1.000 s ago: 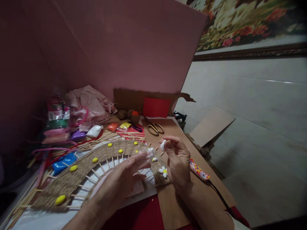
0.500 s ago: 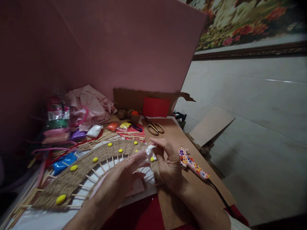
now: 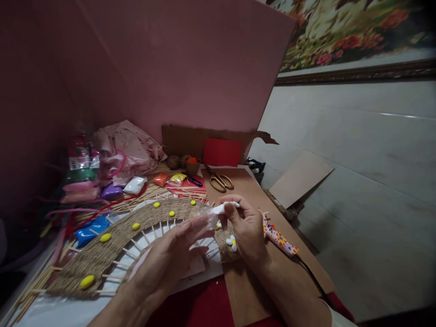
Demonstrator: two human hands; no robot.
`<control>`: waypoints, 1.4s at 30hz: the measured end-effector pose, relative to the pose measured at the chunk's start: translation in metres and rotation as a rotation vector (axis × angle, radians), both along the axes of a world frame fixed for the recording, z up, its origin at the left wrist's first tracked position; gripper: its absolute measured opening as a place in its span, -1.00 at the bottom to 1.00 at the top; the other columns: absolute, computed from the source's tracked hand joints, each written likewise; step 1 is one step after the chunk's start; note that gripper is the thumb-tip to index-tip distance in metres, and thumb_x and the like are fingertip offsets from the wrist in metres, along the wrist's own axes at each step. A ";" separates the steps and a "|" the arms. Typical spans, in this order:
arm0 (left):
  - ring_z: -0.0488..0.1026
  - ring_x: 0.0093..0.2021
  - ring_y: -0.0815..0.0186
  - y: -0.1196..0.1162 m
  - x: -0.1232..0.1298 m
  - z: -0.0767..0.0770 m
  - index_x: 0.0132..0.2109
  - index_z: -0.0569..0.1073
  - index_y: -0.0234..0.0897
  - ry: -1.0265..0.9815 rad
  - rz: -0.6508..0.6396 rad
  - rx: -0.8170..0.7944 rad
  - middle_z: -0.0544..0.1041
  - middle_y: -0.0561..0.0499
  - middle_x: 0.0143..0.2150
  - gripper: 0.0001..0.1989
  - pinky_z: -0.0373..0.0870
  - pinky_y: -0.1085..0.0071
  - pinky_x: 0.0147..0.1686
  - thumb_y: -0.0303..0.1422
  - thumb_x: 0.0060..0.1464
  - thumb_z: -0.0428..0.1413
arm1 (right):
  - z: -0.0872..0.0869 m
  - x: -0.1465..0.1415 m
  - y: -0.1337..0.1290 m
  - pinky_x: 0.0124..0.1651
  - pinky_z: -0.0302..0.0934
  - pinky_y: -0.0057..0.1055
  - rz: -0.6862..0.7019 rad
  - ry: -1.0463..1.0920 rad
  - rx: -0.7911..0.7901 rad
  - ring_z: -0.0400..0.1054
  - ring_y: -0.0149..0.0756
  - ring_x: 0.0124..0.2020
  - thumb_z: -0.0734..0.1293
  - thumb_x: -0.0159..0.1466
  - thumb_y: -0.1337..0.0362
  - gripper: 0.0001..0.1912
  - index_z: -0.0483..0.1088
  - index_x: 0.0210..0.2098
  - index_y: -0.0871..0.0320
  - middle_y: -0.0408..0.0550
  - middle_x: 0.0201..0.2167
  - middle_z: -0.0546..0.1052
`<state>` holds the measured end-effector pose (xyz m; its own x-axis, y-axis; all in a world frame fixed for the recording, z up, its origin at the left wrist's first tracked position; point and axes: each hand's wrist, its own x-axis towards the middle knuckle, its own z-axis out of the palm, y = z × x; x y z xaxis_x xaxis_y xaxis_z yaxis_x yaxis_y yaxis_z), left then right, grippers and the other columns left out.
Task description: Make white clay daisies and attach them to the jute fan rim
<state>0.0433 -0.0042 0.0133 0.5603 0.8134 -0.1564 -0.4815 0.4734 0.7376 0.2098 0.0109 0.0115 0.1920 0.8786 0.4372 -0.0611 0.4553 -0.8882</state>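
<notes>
Between thumb and fingers, my right hand (image 3: 247,227) pinches a stretched strip of white clay (image 3: 223,208). The strip's left end runs to a clear plastic wrapper (image 3: 211,220) at the fingertips of my left hand (image 3: 170,254), which is closed around the wrapper. Under both hands lies a twine-woven arch (image 3: 126,231) with thin sticks along its edges and several yellow dots (image 3: 105,237). A white-petalled flower (image 3: 231,243) with a yellow centre sits on the arch beside my right hand.
Gold-handled scissors (image 3: 221,182) lie behind my hands. At right is a flower-patterned tool (image 3: 281,240) with a black cord. Clay packets, including a blue one (image 3: 91,230), stand left, near a pink cloth (image 3: 131,147). A red card (image 3: 222,152) leans at the back.
My right hand has moved slightly right, and the white clay is drawn out into a longer strip. The white-petalled flower has come into view. My left hand has barely moved.
</notes>
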 end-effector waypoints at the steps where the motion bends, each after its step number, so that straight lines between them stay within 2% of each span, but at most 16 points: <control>1: 0.17 0.21 0.02 0.000 -0.001 0.001 -0.08 0.55 -0.18 -0.008 0.002 0.000 0.37 -0.05 0.21 -0.66 0.00 0.06 0.11 -0.20 0.17 -0.04 | 0.000 0.002 0.000 -0.57 0.15 -0.54 -0.011 0.023 0.029 0.23 -0.48 -0.62 0.32 0.24 0.12 -0.76 0.39 -0.26 0.19 -0.22 -0.61 0.37; 6: 0.18 0.20 0.01 0.000 0.000 0.002 -0.07 0.54 -0.19 0.032 0.037 -0.001 0.37 -0.06 0.21 -0.68 0.01 0.07 0.12 -0.21 0.15 -0.01 | 0.005 0.006 -0.004 -0.47 0.26 -0.49 -0.074 -0.050 0.147 0.32 -0.44 -0.52 0.36 0.21 0.17 -0.79 0.40 -0.22 0.16 -0.14 -0.45 0.46; 9: 0.15 0.22 -0.03 0.000 0.002 -0.004 -0.05 0.53 -0.19 0.040 0.075 0.065 0.37 -0.09 0.20 -0.66 -0.04 -0.02 0.13 -0.18 0.13 0.01 | 0.004 0.002 -0.010 -0.27 0.33 -0.40 -0.140 -0.275 0.282 0.39 -0.35 -0.30 0.37 0.19 0.35 -0.83 0.42 -0.20 0.12 -0.07 -0.29 0.48; 12: 0.07 0.27 -0.01 0.002 0.004 -0.011 -0.05 0.54 -0.09 0.044 0.084 0.092 0.37 0.00 0.21 -0.68 -0.06 0.00 0.16 -0.18 0.10 0.03 | 0.004 -0.003 -0.012 -0.19 0.32 -0.37 -0.085 -0.501 0.369 0.38 -0.31 -0.19 0.29 0.22 0.44 -0.79 0.42 -0.17 0.10 -0.04 -0.24 0.48; 14: 0.05 0.28 -0.01 0.003 0.003 -0.014 -0.04 0.54 -0.07 0.035 0.063 0.073 0.35 0.05 0.22 -0.67 -0.07 0.00 0.17 -0.17 0.11 0.01 | 0.004 -0.002 -0.011 -0.28 0.31 -0.42 -0.068 -0.466 0.292 0.38 -0.34 -0.27 0.27 0.25 0.41 -0.85 0.41 -0.20 0.12 -0.06 -0.29 0.46; 18: 0.06 0.27 -0.04 0.005 -0.001 -0.013 -0.01 0.52 -0.08 -0.005 0.044 0.007 0.30 0.07 0.27 -0.63 -0.12 -0.04 0.17 -0.15 0.17 -0.08 | 0.006 0.002 -0.009 -0.56 0.16 -0.55 -0.174 -0.112 0.153 0.22 -0.49 -0.59 0.24 0.30 0.31 -0.91 0.33 -0.19 0.10 -0.23 -0.54 0.34; 20: 0.07 0.26 -0.02 0.003 -0.001 -0.010 0.00 0.51 -0.11 -0.016 0.037 0.037 0.29 0.03 0.27 -0.63 -0.08 -0.01 0.16 -0.18 0.18 -0.08 | 0.006 0.002 -0.009 -0.48 0.22 -0.51 -0.200 -0.172 0.210 0.27 -0.46 -0.52 0.28 0.27 0.32 -0.88 0.35 -0.18 0.09 -0.19 -0.47 0.38; 22: 0.09 0.25 -0.01 0.000 0.000 -0.006 0.00 0.51 -0.13 -0.008 0.031 0.106 0.31 0.00 0.26 -0.66 -0.03 0.02 0.13 -0.23 0.17 -0.05 | 0.005 0.000 -0.010 -0.29 0.29 -0.41 -0.166 -0.377 0.315 0.36 -0.35 -0.33 0.32 0.22 0.37 -0.87 0.40 -0.22 0.09 -0.10 -0.34 0.43; 24: 0.10 0.26 0.03 -0.002 0.001 -0.002 -0.03 0.53 -0.12 0.055 0.019 0.108 0.31 0.02 0.25 -0.67 -0.03 0.07 0.13 -0.25 0.19 -0.06 | 0.005 -0.002 -0.011 -0.22 0.29 -0.37 -0.118 -0.484 0.352 0.36 -0.30 -0.23 0.32 0.21 0.40 -0.90 0.43 -0.28 0.10 -0.07 -0.29 0.43; 28: 0.10 0.24 0.00 -0.002 -0.001 -0.001 0.04 0.49 -0.10 0.008 -0.003 0.034 0.26 0.04 0.29 -0.63 -0.04 0.04 0.13 -0.19 0.19 -0.07 | 0.005 0.000 -0.009 -0.50 0.19 -0.53 -0.186 -0.174 0.197 0.26 -0.49 -0.54 0.31 0.25 0.34 -0.96 0.39 -0.28 0.10 -0.20 -0.47 0.37; 30: 0.09 0.24 0.00 0.000 -0.002 -0.004 0.05 0.48 -0.11 -0.020 0.000 0.016 0.23 0.04 0.30 -0.62 -0.05 0.03 0.13 -0.18 0.19 -0.08 | 0.005 0.002 -0.009 -0.54 0.16 -0.54 -0.233 -0.082 0.190 0.21 -0.51 -0.59 0.31 0.25 0.33 -0.90 0.38 -0.21 0.09 -0.22 -0.49 0.36; 32: 0.09 0.24 0.00 0.001 -0.002 -0.007 0.05 0.48 -0.13 -0.026 0.001 0.033 0.23 0.02 0.30 -0.62 -0.04 0.04 0.13 -0.19 0.19 -0.08 | 0.004 0.002 -0.010 -0.43 0.26 -0.49 -0.222 -0.177 0.269 0.32 -0.45 -0.46 0.32 0.23 0.37 -0.83 0.38 -0.17 0.08 -0.15 -0.37 0.41; 34: 0.09 0.25 0.02 0.000 -0.002 -0.006 0.05 0.48 -0.14 -0.010 -0.016 0.048 0.25 0.02 0.29 -0.61 -0.03 0.07 0.13 -0.21 0.21 -0.10 | 0.003 0.000 -0.012 -0.25 0.32 -0.41 -0.141 -0.391 0.369 0.38 -0.35 -0.26 0.30 0.21 0.45 -0.78 0.41 -0.18 0.08 -0.08 -0.23 0.43; 36: 0.10 0.25 0.04 -0.001 -0.001 -0.004 0.06 0.48 -0.14 0.004 -0.035 0.044 0.28 0.02 0.27 -0.60 -0.01 0.09 0.13 -0.19 0.22 -0.13 | 0.003 -0.002 -0.014 -0.17 0.33 -0.38 -0.106 -0.521 0.426 0.38 -0.33 -0.19 0.28 0.21 0.51 -0.75 0.42 -0.20 0.08 -0.08 -0.24 0.44; 40: 0.13 0.23 0.03 -0.002 -0.001 -0.001 0.12 0.42 -0.11 -0.008 -0.038 -0.015 0.27 0.01 0.28 -0.57 0.02 0.08 0.12 -0.13 0.20 -0.11 | 0.003 -0.003 -0.018 -0.17 0.35 -0.36 -0.311 -0.434 0.452 0.37 -0.33 -0.19 0.28 0.19 0.53 -0.71 0.40 -0.16 0.08 -0.07 -0.21 0.41; 42: 0.12 0.24 0.05 -0.001 0.000 -0.002 0.12 0.42 -0.11 -0.025 -0.038 -0.027 0.26 0.01 0.29 -0.58 0.04 0.10 0.11 -0.14 0.20 -0.09 | 0.003 -0.004 -0.019 -0.12 0.35 -0.33 -0.251 -0.519 0.503 0.37 -0.31 -0.15 0.27 0.18 0.55 -0.66 0.40 -0.13 0.08 -0.05 -0.18 0.42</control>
